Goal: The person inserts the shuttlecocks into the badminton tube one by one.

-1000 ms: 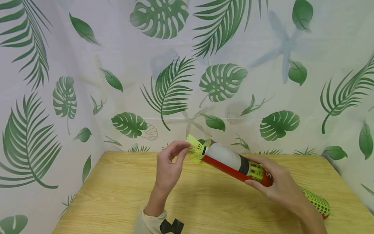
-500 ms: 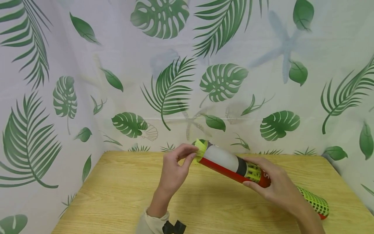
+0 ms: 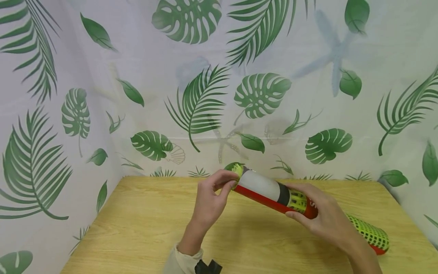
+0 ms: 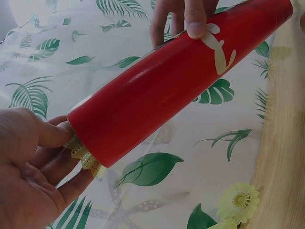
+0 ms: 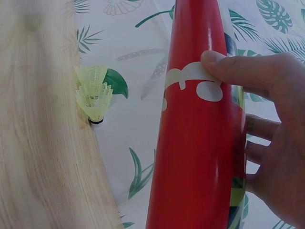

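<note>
In the head view my right hand grips the lower end of a shuttlecock tube, red with a white panel and a black band, held tilted above the table. Its mouth points up and to the left. My left hand pinches the skirt of a yellow shuttlecock at that mouth. Only the skirt's jagged edge shows; the rest is inside the tube. In the right wrist view the thumb lies across the white lettering on the red side, with the fingers round the far side.
Yellow shuttlecocks, nested together, lie at the far edge of the wooden table. A cylinder with a green-and-black mesh pattern and a red end lies at the right, partly behind the right forearm. Leaf-patterned cloth stands behind the table.
My left hand has moved right, pushing the shuttlecock deeper into the tube, so less of its skirt shows. The right hand and tube have stayed nearly in place.
</note>
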